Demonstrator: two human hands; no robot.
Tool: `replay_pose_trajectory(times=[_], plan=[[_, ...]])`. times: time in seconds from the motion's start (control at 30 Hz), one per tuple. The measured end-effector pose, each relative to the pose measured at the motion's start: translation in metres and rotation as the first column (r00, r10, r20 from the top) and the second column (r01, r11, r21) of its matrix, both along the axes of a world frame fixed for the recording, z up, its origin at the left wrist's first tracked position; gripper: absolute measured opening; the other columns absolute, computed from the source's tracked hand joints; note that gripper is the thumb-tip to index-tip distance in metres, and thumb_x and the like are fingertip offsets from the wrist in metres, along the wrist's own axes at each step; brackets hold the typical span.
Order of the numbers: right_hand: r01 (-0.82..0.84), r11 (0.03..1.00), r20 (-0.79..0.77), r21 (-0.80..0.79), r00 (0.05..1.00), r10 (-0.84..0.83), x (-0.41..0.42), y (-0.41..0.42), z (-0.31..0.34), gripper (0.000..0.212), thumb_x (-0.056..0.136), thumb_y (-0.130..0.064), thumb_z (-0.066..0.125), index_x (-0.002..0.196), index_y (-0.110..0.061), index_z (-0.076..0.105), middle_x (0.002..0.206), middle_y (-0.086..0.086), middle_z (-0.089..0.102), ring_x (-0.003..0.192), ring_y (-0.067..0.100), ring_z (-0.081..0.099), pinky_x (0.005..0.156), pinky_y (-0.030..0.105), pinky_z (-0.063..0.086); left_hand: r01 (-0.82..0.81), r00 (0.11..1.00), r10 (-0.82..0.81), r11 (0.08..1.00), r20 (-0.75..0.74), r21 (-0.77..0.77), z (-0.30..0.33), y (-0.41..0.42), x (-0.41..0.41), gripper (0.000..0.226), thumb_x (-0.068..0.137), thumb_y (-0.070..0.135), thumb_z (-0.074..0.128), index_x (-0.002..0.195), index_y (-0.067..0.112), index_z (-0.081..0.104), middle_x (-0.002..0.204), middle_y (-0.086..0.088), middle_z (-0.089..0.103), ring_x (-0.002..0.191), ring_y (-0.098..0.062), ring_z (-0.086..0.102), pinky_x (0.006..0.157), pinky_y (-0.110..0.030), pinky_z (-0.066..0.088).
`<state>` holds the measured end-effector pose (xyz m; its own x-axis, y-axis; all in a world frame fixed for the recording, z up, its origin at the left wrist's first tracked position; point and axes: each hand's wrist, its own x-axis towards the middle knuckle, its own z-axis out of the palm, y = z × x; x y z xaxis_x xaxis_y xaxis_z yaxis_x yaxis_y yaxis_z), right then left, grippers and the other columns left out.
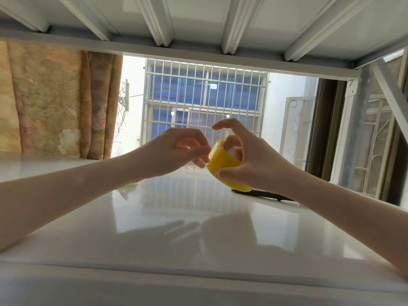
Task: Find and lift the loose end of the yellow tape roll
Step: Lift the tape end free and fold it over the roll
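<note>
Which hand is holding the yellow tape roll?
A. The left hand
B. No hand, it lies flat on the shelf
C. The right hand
C: the right hand wraps its thumb and fingers around the tape roll and holds it up above the white shelf, while the left hand only pinches at the roll's edge with its fingertips.

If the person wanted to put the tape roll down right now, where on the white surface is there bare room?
The white tabletop is bare between the two forearms, below the left hand and the right hand holding the yellow tape roll. It is tighter at the far edge, where a dark object lies under the roll and a small yellowish scrap sits behind the left wrist.
</note>
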<state>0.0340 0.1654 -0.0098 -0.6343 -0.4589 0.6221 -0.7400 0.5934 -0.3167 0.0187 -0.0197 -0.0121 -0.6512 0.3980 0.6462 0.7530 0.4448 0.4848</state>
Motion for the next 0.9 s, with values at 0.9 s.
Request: replay_pose_trajectory(times=[0.9], plan=[[-0.081,0.936,0.459,0.342,0.884,-0.091,-0.016,0.020,0.004,0.087,0.059,-0.053,0.072,0.126,-0.053,0.017,0.137,-0.009,0.035,0.120,0.020,0.045,0.094,0.031,0.047,-0.016,0.967,0.028,0.999,0.252,-0.049,-0.013,-0.003,-0.009,0.009,0.084,0.018,0.063,0.080,0.010,0.060,0.093,-0.002,0.072,0.077,-0.008,0.071,0.074,-0.023,0.058]])
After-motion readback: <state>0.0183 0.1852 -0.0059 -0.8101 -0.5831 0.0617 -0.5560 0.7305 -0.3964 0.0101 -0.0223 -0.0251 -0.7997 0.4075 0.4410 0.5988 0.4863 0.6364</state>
